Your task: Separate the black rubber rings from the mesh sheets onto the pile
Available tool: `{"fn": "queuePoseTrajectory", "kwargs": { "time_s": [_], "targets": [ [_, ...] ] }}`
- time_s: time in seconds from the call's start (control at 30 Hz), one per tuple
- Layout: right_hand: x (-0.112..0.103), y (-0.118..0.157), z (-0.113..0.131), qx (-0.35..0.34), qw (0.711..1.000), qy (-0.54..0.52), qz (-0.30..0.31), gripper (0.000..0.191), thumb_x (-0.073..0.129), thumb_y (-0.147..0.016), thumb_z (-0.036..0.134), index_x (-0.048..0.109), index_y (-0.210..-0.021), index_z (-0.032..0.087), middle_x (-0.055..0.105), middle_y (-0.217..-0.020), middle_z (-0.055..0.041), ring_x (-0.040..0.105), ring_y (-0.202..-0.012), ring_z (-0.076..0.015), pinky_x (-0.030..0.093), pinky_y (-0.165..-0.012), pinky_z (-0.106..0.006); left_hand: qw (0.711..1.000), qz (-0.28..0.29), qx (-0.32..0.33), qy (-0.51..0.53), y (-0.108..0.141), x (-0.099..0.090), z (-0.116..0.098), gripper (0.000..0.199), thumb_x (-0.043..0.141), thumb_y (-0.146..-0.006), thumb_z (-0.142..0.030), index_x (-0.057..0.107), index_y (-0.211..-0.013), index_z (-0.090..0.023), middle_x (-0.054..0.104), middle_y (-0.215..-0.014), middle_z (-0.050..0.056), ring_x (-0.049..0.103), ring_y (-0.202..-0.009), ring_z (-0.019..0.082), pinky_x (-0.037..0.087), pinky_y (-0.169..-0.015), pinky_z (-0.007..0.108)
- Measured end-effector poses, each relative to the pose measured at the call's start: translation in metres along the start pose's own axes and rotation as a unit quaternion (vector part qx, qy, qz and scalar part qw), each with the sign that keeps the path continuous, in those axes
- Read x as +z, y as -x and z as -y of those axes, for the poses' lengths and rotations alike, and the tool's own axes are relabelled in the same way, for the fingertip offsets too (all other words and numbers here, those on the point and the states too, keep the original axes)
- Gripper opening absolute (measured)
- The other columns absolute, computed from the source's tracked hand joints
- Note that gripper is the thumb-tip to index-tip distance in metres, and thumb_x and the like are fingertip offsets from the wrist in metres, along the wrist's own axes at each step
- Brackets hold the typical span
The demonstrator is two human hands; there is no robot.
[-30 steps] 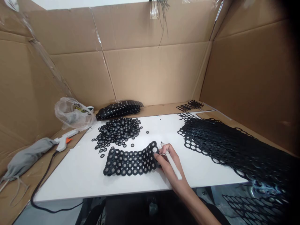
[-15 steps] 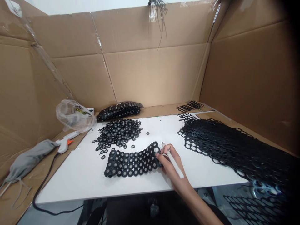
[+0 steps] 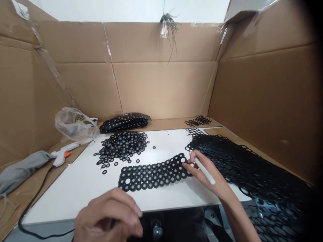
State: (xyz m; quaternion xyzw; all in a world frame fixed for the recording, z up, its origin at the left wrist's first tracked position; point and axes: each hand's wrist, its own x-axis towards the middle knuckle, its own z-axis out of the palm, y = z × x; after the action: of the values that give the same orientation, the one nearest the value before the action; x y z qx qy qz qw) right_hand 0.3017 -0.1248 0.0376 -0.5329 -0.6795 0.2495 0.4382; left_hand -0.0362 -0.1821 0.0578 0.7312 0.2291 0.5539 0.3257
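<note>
A strip of joined black rings (image 3: pixel 156 173), several rows deep and mostly filled with grey discs, lies gently curved on the white board. One ring near its left end and one at the upper right show white through the middle. My right hand (image 3: pixel 204 168) is closed, its thumb and fingers at the strip's right end. A white pen (image 3: pixel 205 171) is tucked in that same hand, pointing up and left. My left hand (image 3: pixel 108 215) is in front of the board's near edge, fingers curled and pressed together; whatever they may hold is hidden.
Loose black ringed discs (image 3: pixel 123 144) are heaped behind the strip. Black ring netting (image 3: pixel 242 168) covers the right side. At left are a glue gun (image 3: pixel 62 155) with cord, a grey pouch (image 3: pixel 27 168) and a plastic bag (image 3: pixel 74 124). Cardboard walls (image 3: pixel 161 84) surround the board.
My left hand has come into view at the bottom. The strip lies straighter and further right, its right end still at my right hand. The camera view has shifted slightly.
</note>
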Motion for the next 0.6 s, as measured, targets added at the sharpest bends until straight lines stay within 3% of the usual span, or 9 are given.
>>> {"fn": "queuePoseTrajectory", "kwargs": {
  "time_s": [0.07,0.17,0.23,0.37,0.47,0.6],
  "targets": [
    [-0.012,0.003,-0.004,-0.005,0.999,0.045,0.027,0.025,0.064,-0.104,0.045,0.050,-0.096,0.026,0.058,-0.091,0.0006,0.055,-0.082,-0.0206,0.041,-0.077,-0.032,0.996,-0.036,-0.044,-0.063,-0.005,-0.010,0.008,0.015,0.073,-0.101,-0.018,0.081,-0.095,-0.029,0.079,-0.092,0.003,0.073,-0.066,0.015,0.055,-0.042,0.017],
    [-0.026,0.008,-0.005,0.007,0.993,0.092,0.070,0.025,0.064,-0.103,0.047,0.052,-0.093,0.027,0.061,-0.084,0.0003,0.057,-0.077,-0.0224,0.041,-0.073,-0.033,0.977,-0.090,-0.119,-0.152,-0.010,-0.026,0.030,0.012,0.079,-0.098,-0.032,0.079,-0.090,-0.024,0.077,-0.101,0.004,0.066,-0.060,0.012,0.055,-0.048,0.022],
    [-0.035,0.012,-0.004,0.026,0.987,0.143,0.068,0.028,0.066,-0.099,0.049,0.053,-0.090,0.027,0.063,-0.079,-0.0001,0.058,-0.073,-0.0241,0.039,-0.069,-0.033,0.965,-0.089,-0.148,-0.196,-0.013,-0.037,0.045,0.021,0.077,-0.098,-0.042,0.076,-0.091,-0.023,0.076,-0.102,0.003,0.061,-0.056,0.011,0.054,-0.053,0.024],
    [-0.047,0.017,0.004,0.056,0.966,0.252,-0.007,0.035,0.063,-0.098,0.058,0.049,-0.087,0.028,0.062,-0.070,-0.0002,0.056,-0.063,-0.0251,0.033,-0.062,-0.033,0.945,-0.053,-0.188,-0.264,-0.013,-0.054,0.067,0.036,0.066,-0.102,-0.057,0.069,-0.093,-0.023,0.073,-0.090,0.001,0.061,-0.057,0.014,0.052,-0.060,0.026],
    [-0.045,0.018,0.014,0.044,0.969,0.241,-0.034,0.034,0.056,-0.103,0.060,0.049,-0.091,0.029,0.065,-0.078,-0.0017,0.058,-0.064,-0.0248,0.035,-0.063,-0.033,0.932,-0.013,-0.205,-0.298,-0.010,-0.061,0.082,0.043,0.051,-0.108,-0.061,0.066,-0.092,-0.024,0.068,-0.078,-0.001,0.063,-0.060,0.016,0.052,-0.063,0.027],
    [-0.024,0.014,0.026,0.005,0.981,0.192,-0.002,0.029,0.055,-0.106,0.053,0.049,-0.092,0.028,0.063,-0.076,-0.0003,0.057,-0.064,-0.0237,0.037,-0.064,-0.033,0.917,0.000,-0.217,-0.334,-0.006,-0.060,0.100,0.045,0.043,-0.110,-0.060,0.065,-0.093,-0.025,0.067,-0.075,-0.001,0.065,-0.064,0.018,0.049,-0.065,0.028]
  ]
}}
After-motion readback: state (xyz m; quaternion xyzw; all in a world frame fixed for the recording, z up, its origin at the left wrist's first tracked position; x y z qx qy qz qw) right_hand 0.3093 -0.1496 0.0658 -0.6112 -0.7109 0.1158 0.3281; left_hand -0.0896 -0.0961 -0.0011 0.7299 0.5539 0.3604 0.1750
